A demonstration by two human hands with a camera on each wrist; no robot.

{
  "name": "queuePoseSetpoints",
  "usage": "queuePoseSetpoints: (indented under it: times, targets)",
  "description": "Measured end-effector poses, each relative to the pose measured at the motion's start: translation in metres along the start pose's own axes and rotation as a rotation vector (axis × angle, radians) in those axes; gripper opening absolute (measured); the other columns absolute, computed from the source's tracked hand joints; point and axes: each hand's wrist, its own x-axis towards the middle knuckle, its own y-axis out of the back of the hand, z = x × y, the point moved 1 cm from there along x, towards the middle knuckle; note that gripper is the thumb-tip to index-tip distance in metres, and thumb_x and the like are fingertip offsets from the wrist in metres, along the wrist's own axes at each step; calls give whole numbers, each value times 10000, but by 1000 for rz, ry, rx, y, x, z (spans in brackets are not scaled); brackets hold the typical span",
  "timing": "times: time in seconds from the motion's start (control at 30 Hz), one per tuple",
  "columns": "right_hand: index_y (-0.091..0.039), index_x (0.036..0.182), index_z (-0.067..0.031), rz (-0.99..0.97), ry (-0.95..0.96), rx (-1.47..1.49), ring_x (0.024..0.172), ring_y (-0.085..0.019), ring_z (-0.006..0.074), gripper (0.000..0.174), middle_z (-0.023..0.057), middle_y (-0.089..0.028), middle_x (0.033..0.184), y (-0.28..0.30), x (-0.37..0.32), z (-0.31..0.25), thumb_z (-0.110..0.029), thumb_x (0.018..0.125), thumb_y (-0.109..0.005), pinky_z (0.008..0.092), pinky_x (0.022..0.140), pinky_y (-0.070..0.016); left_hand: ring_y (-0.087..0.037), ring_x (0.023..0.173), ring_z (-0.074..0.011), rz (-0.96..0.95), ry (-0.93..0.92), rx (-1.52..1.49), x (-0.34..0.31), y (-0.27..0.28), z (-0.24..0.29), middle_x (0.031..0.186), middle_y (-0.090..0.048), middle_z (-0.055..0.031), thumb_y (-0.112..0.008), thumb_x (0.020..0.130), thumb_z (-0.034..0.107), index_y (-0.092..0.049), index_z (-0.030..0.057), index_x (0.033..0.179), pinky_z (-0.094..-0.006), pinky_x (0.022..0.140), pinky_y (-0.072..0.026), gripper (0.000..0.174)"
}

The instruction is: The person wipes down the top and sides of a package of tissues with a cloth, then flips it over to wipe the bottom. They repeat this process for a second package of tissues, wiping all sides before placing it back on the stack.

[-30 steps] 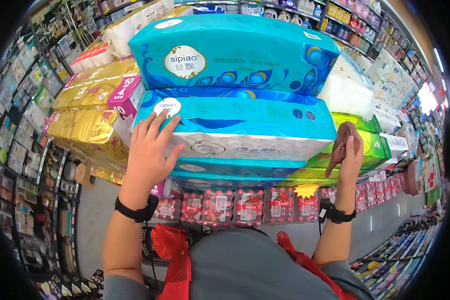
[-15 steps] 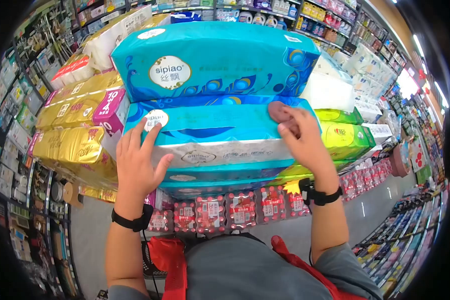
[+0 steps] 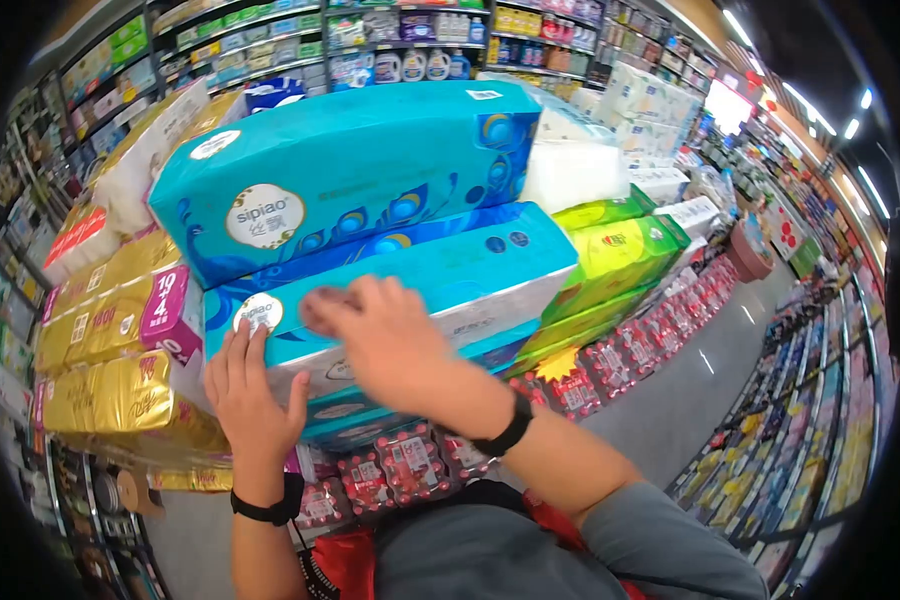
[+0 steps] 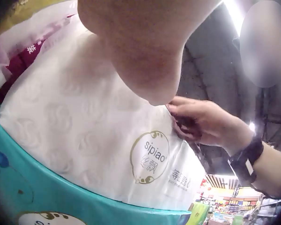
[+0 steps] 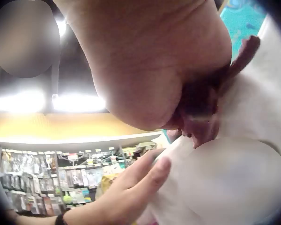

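My left hand (image 3: 255, 400) rests on the left front of a blue-and-white pack of sipiao tissues (image 3: 460, 275), fingers straight over its top edge beside the round label. My right hand (image 3: 405, 345), blurred, grips a bunched brown cloth (image 3: 328, 311) against the top of that pack, close to the left hand. In the right wrist view a tail of the cloth (image 5: 246, 56) sticks out past the palm, over the white wrapping. A second blue pack (image 3: 370, 180) stands behind, higher than the first. More blue packs lie underneath.
Gold tissue packs (image 3: 120, 400) are stacked on the left, green ones (image 3: 625, 250) on the right. Shrink-wrapped red bottle packs (image 3: 410, 465) line the floor in front. Store shelves (image 3: 420, 30) stand at the back, with another rack (image 3: 800, 420) across the aisle on the right.
The right hand has swept the cloth leftward from the green packs across the front blue pack to near the left hand. The left hand has stayed at the pack's left end. The head view has turned.
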Motion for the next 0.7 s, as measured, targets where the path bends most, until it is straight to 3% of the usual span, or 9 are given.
queuePoseSetpoints:
  times: [0.1,0.13,0.2,0.3,0.37,0.4,0.53,0.6,0.7]
  targets:
    - [-775,1364,-209,15,-254,-203,1137,-693,447,391,177,-738,1169,57,-18,73,-69,1022,-648,582,977,-571,-580,1526,-462,26,-4,-12,0,-2,0,1658,-654,-223,-758,1064,476,-664,5,1591,-597,1291,-377,713]
    - [-799,1336,-214,117,-205,-297,1103,-705,460,378,189,-766,1106,69,-34,118,-64,1040,-619,589,969,-583,-582,1526,-455,32,-2,-18,-1,-3,0,1651,-658,-216,-775,1045,478,-666,12,1591,-602,1293,-373,726]
    - [-781,1386,-188,141,-467,-402,1124,-695,472,417,202,-747,1161,107,-58,165,-74,1013,-634,604,984,-580,-588,1524,-440,52,7,-18,-2,-6,-1,1639,-665,-201,-808,1009,482,-669,26,1591,-612,1298,-365,753]
    - [-762,1410,-147,149,-591,-580,1157,-683,479,455,229,-720,1226,102,-63,181,-98,965,-682,614,987,-575,-583,1531,-439,45,24,-21,0,-6,3,1633,-664,-202,-813,1008,472,-655,16,1600,-616,1304,-357,764]
    - [-748,1436,-121,-5,-504,-398,1195,-668,484,502,254,-690,1272,83,-29,120,-119,936,-707,616,978,-569,-579,1537,-441,50,31,-20,0,-7,4,1633,-661,-204,-815,1007,469,-648,13,1605,-617,1309,-352,771]
    - [-750,1413,-110,101,-290,-433,1218,-657,472,508,257,-684,1277,46,-30,111,-114,905,-726,586,973,-559,-576,1540,-442,50,34,-19,0,-8,5,1633,-660,-205,-817,1007,468,-644,11,1608,-617,1312,-350,774]
    - [-769,1264,-62,-1,-92,-217,1222,-647,447,336,248,-670,1245,-13,-5,7,-159,946,-718,557,950,-537,-575,1542,-447,74,33,6,-5,-15,1,1634,-656,-218,-818,1009,468,-643,11,1608,-616,1318,-344,774]
    - [-785,1226,-81,25,-52,-113,1181,-665,445,263,243,-678,1200,-9,-4,-5,-162,991,-697,569,923,-546,-574,1542,-450,75,38,13,-6,-17,1,1634,-654,-223,-814,1014,471,-642,10,1608,-615,1318,-344,771]
    - [-759,1397,-150,-21,-295,-203,1108,-693,469,334,246,-715,1195,49,-12,61,-165,1091,-624,588,923,-579,-581,1527,-455,87,24,25,-7,-17,1,1630,-655,-227,-812,1019,476,-638,8,1609,-614,1314,-347,773]
